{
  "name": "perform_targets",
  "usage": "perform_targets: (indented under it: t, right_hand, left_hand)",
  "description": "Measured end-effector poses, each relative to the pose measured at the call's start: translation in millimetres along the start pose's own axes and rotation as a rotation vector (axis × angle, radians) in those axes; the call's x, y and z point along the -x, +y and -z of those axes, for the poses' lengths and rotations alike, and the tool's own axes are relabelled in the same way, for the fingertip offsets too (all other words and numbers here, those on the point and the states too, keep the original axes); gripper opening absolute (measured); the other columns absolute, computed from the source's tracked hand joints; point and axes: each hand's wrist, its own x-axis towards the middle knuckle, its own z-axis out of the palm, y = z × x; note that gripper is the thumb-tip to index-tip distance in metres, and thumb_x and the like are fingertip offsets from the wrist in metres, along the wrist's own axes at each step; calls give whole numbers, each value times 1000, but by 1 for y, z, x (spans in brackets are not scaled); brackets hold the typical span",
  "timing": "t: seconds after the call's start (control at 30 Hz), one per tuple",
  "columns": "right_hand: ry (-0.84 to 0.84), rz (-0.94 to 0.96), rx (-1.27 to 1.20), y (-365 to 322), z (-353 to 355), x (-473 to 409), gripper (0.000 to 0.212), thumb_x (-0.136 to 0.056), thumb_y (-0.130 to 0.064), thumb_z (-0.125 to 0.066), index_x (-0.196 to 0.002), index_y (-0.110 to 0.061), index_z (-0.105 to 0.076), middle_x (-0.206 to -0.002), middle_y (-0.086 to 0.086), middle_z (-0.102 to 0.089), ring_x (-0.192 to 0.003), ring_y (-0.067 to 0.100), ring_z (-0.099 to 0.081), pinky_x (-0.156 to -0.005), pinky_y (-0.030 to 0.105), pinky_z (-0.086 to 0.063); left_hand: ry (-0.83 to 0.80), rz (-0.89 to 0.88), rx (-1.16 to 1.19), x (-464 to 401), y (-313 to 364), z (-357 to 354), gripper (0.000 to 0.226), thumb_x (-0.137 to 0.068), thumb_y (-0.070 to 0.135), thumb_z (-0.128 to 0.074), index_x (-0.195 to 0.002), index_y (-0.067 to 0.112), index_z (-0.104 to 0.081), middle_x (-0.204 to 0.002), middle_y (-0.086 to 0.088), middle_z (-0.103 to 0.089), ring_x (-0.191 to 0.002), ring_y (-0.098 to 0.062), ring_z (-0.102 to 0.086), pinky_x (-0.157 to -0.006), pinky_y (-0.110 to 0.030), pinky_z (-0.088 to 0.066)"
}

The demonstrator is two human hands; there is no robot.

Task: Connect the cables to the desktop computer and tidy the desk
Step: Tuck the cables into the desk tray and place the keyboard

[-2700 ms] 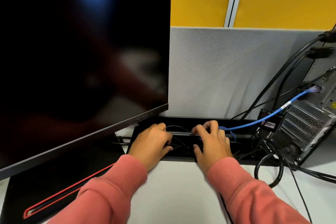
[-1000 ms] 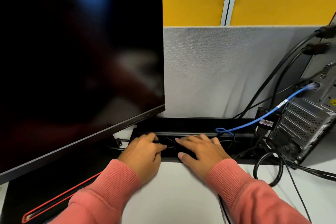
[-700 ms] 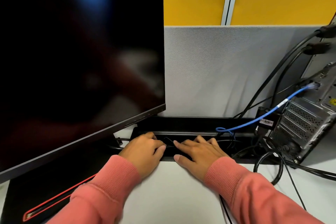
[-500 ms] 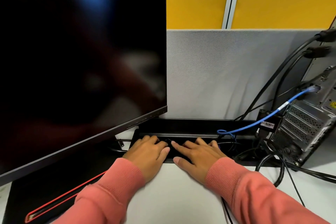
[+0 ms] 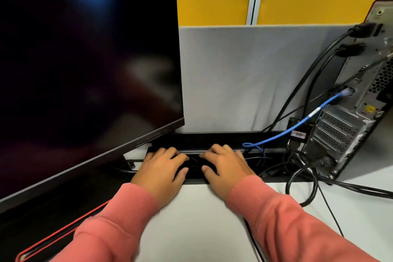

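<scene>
Resting side by side, palms down, the left hand [image 5: 162,169] and right hand [image 5: 226,166] lie with fingers spread flat over the long black cable trough [image 5: 212,139] at the desk's back edge. Thin black wires [image 5: 258,160] sit inside it, and a blue network cable [image 5: 297,124] runs up to the grey metal desktop computer [image 5: 348,130].

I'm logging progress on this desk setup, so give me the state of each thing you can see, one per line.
Monitor: screen dark.
Blue cable: plugged into the computer, other end down in the cable tray.
Black cables: plugged into the computer's back.
Cable tray: open, wires inside.
Left hand: fingers resting over the tray.
Right hand: fingers resting over the tray.
</scene>
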Motion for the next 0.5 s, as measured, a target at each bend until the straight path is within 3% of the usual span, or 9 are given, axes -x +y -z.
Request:
perform_targets:
  t: [0.13,0.3,0.4,0.5]
  right_hand:
    - [288,119,-52,1,4,12,29,-91,-33,-43,-96,-23,-70,-96,-7,-58,-91,19,-52,-80,42,-45]
    - [357,210,-190,2,33,53,27,-87,-22,-50,-98,-19,-74,-92,-6,-67,-83,18,-62,-74,35,-54]
    - [538,56,-311,18,67,95,16,-86,-20,-58,-85,-22,-73,-68,-14,-63,-63,4,-59,-60,30,-51]
    - [751,-198,-293,43,90,135,11,-85,-19,-64,-77,-22,-71,-58,-14,-59,-55,5,-56,-55,29,-47]
  left_hand:
    - [86,-75,-9,1,0,-3,46,-96,51,-29,-126,37,-61,-117,15,-57,-108,-14,-54,-93,-36,-45]
    - [194,-233,40,2,12,1,34,-98,41,-42,-120,33,-66,-116,16,-58,-106,-11,-54,-89,-29,-44]
    - [151,-328,109,-1,32,3,34,-100,44,-42,-121,35,-67,-119,19,-58,-109,-6,-53,-92,-24,-39]
    - [78,-354,248,-8,66,6,39,-97,56,-46,-118,35,-70,-114,21,-61,-105,-5,-54,-90,-27,-42]
